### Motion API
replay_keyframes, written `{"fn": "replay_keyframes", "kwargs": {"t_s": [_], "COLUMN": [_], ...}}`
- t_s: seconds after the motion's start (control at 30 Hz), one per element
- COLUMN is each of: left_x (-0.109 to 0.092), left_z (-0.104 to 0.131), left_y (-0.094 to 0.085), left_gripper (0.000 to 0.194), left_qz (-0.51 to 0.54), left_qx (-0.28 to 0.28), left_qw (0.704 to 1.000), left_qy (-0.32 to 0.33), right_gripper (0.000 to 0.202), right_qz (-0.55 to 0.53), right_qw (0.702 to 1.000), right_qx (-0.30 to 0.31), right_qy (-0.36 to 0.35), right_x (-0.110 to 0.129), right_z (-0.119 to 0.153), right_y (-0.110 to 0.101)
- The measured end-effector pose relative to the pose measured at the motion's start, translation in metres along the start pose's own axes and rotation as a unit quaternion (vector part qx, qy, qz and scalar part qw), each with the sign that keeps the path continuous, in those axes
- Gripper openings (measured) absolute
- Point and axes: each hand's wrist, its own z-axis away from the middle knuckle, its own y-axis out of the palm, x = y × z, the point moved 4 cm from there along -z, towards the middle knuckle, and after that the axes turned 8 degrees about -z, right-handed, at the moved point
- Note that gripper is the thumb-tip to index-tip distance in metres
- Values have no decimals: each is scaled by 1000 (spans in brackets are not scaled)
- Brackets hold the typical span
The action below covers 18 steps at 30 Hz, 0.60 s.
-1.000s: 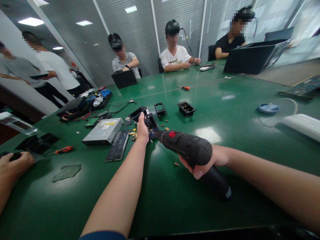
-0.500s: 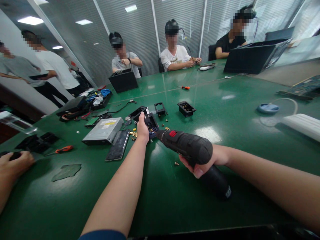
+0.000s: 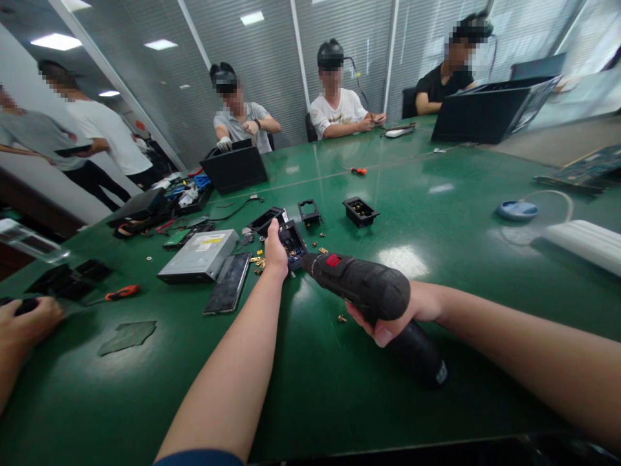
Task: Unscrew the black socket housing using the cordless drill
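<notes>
Black box (image 3: 295, 248): It is the open box in the Left hand (image 3: 275, 251), just above the green worktop (image 3: 310, 395) or on it; I cannot tell which. Small gold bits show inside.
Left hand: Its fingers grasp the black box on the left side, with the thumb up. The other fingers are mostly hidden.
Drill (image 3: 361, 281): It is black with a red mark on top. Its nose points at the right side of the black box. I cannot tell if the tip touches.
Right hand (image 3: 381, 325): Its fingers are wrapped around the handle of the Drill, to the right of the black box and nearer.
Left of the black box: gold bits (image 3: 260, 263) are near it, then a dark phone (image 3: 228, 283) and a silver drive (image 3: 198, 255). Farther left is an orange screwdriver (image 3: 123, 292).
Behind the black box: another box (image 3: 266, 220) and a thin black frame (image 3: 314, 220).
Right of the black box: a black socket (image 3: 361, 212), farther back. A loose screw (image 3: 342, 318) is nearer, below the Drill.
Far left: another person's hand (image 3: 36, 322) holds something dark.
</notes>
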Motion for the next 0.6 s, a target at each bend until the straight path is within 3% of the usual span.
{"fn": "replay_keyframes", "kwargs": {"t_s": [0.13, 0.6], "left_x": [-1, 0], "left_z": [1, 1], "left_y": [1, 0], "left_gripper": [86, 89], "left_qz": [3, 4], "left_qx": [-21, -8], "left_qw": [1000, 1000], "left_qy": [-4, -4], "right_gripper": [53, 55], "right_qz": [-4, -4], "right_qw": [1000, 1000], "right_qx": [9, 5], "right_qy": [23, 11], "right_x": [-5, -2], "right_z": [2, 1], "right_y": [-2, -2]}}
